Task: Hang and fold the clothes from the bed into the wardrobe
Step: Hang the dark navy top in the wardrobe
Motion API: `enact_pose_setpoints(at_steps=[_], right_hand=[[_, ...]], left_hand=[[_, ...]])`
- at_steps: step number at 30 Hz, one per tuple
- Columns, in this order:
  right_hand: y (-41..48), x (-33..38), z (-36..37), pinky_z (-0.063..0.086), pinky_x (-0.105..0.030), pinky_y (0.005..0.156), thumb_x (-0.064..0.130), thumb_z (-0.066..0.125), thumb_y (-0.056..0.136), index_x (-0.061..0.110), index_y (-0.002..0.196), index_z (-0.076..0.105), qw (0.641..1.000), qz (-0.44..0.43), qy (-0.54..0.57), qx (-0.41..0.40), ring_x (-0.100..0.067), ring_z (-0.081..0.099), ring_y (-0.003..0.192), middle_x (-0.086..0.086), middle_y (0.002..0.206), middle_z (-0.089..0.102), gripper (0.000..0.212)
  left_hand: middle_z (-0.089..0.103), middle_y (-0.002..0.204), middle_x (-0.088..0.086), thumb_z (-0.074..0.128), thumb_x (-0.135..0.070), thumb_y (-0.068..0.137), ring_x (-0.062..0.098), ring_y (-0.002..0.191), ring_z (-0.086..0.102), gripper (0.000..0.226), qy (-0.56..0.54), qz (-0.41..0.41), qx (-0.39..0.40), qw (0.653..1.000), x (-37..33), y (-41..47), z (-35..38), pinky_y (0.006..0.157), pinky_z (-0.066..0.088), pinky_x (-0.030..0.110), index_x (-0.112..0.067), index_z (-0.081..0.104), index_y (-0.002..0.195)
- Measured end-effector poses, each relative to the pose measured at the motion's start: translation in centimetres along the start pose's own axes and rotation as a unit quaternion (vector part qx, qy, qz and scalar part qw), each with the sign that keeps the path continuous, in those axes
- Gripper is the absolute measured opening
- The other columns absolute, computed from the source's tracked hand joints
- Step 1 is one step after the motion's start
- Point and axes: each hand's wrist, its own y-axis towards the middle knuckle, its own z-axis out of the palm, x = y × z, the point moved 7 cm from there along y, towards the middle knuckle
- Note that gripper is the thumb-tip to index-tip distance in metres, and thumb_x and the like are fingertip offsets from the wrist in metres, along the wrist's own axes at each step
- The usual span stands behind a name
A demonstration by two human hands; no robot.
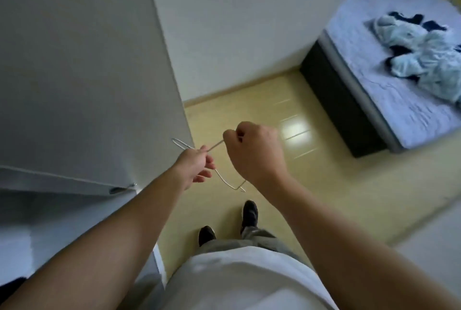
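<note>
In the head view, a thin wire hanger (215, 146) was held in front of the body, just below the middle of the frame. The left hand (197, 165) was pinched on the wire at its nine o'clock side, with thumb and fingers closed on it. The right hand (252, 152) was curled into a fist round the wire at the three o'clock side. A narrow loop of the wire stuck out past the left hand toward ten o'clock; whether it was the hook could not be told.

The clothes (421, 60), a crumpled pile of pale-blue and dark pieces, lay on the bed (369, 100) at two o'clock, well apart from both hands. The wardrobe door (87, 72) filled the ten o'clock side, near the left hand.

The step in hand was judged to be bringing the hanger to the bed so that a garment could be put on it. It would be done best if the hanger were passed to one hand and held lightly near the hook, since such thin wire was likely to bend under a hard squeeze. The freed hand could then be used to draw a single piece out of the tangled pile by its collar and shake it open, before the wire shoulders were fed in.
</note>
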Motion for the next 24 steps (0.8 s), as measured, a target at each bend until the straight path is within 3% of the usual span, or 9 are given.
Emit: enact_pose_setpoints(at_steps=[3,7,10,12,16,20,24], right_hand=[[-0.3,-5.6,-6.2,0.036,-0.03,0.042,0.027,0.052,0.084,0.01,0.051,0.044,0.993,0.079,0.006,-0.091,-0.018,0.038,0.044,-0.004,0.047,0.046,0.038],[-2.0,-13.1,-13.9,0.032,-0.031,0.042,0.025,0.052,0.084,0.009,0.049,0.042,0.967,0.15,0.042,-0.202,-0.014,0.032,0.044,-0.005,0.046,0.043,0.04],[-3.8,-18.8,-19.9,0.022,-0.023,0.04,0.025,0.05,0.081,0.014,0.046,0.031,0.944,0.185,0.041,-0.27,-0.015,0.032,0.043,0.002,0.041,0.032,0.041],[-4.9,-22.9,-23.7,0.027,-0.025,0.043,0.026,0.046,0.077,0.016,0.045,0.027,0.928,0.202,0.058,-0.306,-0.014,0.036,0.045,0.003,0.042,0.035,0.039],[-5.9,-31.9,-31.1,0.025,-0.026,0.045,0.018,0.052,0.082,0.011,0.05,0.029,0.899,0.233,0.084,-0.362,-0.016,0.03,0.047,0.002,0.043,0.032,0.04],[-6.5,-40.3,-38.2,0.025,-0.025,0.045,0.013,0.056,0.085,0.006,0.055,0.034,0.878,0.253,0.105,-0.393,-0.015,0.027,0.048,0.001,0.045,0.027,0.038],[-5.9,-47.2,-43.5,0.023,-0.024,0.044,0.013,0.059,0.087,0.009,0.054,0.03,0.862,0.266,0.131,-0.411,-0.015,0.024,0.048,0.002,0.046,0.025,0.044]], left_hand=[[0.064,0.082,0.008,0.033,-0.042,0.107,0.02,0.054,0.055,0.045,0.068,0.059,0.058,0.994,-4.6,-0.3,8.0,0.05,0.04,0.026,-0.01,0.059,0.088],[0.057,0.081,0.003,0.033,-0.042,0.106,0.019,0.051,0.056,0.045,0.147,0.114,0.108,0.977,-9.0,-1.0,18.5,0.047,0.039,0.024,-0.01,0.057,0.085],[0.054,0.085,0.002,0.039,-0.045,0.104,0.018,0.051,0.06,0.038,0.189,0.132,0.145,0.962,-11.1,-1.6,26.5,0.043,0.041,0.021,-0.011,0.057,0.099],[0.055,0.09,0.003,0.044,-0.046,0.103,0.018,0.052,0.062,0.038,0.2,0.133,0.154,0.958,-12.5,-1.9,31.6,0.043,0.043,0.021,-0.011,0.055,0.112],[0.058,0.101,0.005,0.049,-0.046,0.101,0.019,0.06,0.065,0.033,0.199,0.144,0.173,0.954,-16.1,-2.5,41.5,0.051,0.05,0.026,-0.013,0.053,0.105],[0.064,0.111,0.002,0.05,-0.033,0.104,0.019,0.063,0.065,0.02,0.183,0.197,0.206,0.941,-21.4,-4.1,51.7,0.055,0.05,0.028,-0.017,0.06,0.097],[0.069,0.109,0.003,0.051,-0.027,0.104,0.019,0.062,0.065,0.02,0.171,0.225,0.215,0.935,-26.1,-5.0,60.9,0.057,0.049,0.028,-0.015,0.066,0.097]])
